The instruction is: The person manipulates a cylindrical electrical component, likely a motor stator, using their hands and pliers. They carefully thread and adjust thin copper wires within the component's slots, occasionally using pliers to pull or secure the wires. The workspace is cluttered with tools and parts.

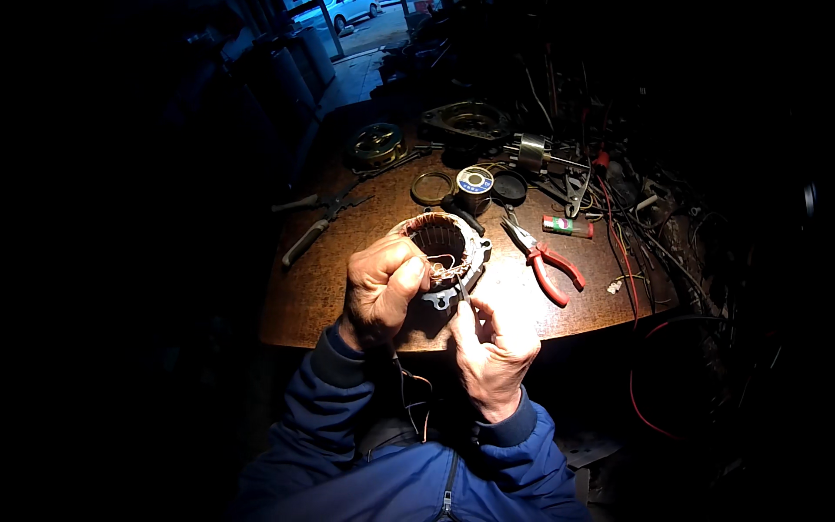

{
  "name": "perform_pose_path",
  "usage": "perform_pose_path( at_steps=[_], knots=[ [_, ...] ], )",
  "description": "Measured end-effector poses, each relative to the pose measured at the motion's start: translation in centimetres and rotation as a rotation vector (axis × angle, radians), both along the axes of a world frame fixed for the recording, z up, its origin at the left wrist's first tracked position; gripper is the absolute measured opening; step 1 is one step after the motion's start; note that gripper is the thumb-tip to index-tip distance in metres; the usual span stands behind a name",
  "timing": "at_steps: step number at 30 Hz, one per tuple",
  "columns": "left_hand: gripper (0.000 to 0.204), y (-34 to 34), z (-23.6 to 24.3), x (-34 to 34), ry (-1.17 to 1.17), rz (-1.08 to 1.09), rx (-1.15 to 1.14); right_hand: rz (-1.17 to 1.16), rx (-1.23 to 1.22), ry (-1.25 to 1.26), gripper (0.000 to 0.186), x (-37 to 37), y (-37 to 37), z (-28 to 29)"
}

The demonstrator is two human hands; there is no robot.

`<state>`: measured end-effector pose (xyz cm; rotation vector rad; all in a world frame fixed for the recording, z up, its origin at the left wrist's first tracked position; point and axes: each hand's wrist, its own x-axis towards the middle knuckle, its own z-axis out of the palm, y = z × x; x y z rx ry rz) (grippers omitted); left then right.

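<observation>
A motor stator (475, 250) with copper windings stands near the table's front edge, its round bore facing up and toward me. My left hand (383, 283) is closed on its left rim; the fingers on the far side are hidden. A bent wire loop (444, 258) shows inside the bore, close to my left thumb. Between the thumb and fingers of my right hand (496, 352) is a thin dark pointed tool (463, 290), its tip at the windings on the near right. Its exact kind is unclear. Thin wires (404, 383) hang below my left hand.
Red-handled long-nose pliers (544, 259) lie to the right, a lighter (567, 227) beyond them. A solder spool (474, 183) and a brass ring (431, 187) sit behind the stator. More pliers (323, 217) rest at left. Tangled wires (626, 226) and a metal rotor (529, 151) crowd the far right.
</observation>
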<state>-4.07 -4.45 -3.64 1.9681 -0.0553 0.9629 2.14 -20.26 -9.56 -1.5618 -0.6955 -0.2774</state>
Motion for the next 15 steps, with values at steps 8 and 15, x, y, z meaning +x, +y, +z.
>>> perform_pose_path(
  at_steps=[8, 15],
  knots=[
    [0.031, 0.0, 0.1, -0.1, 0.019, 0.007, 0.003, 0.045, 0.009, 0.061, 0.021, -0.1, -0.1, -0.4],
    [0.031, 0.0, 0.2, -0.1, 0.029, 0.01, 0.011, -0.023, 0.064, 0.025, 0.018, -0.4, 1.0, -0.9]
  ],
)
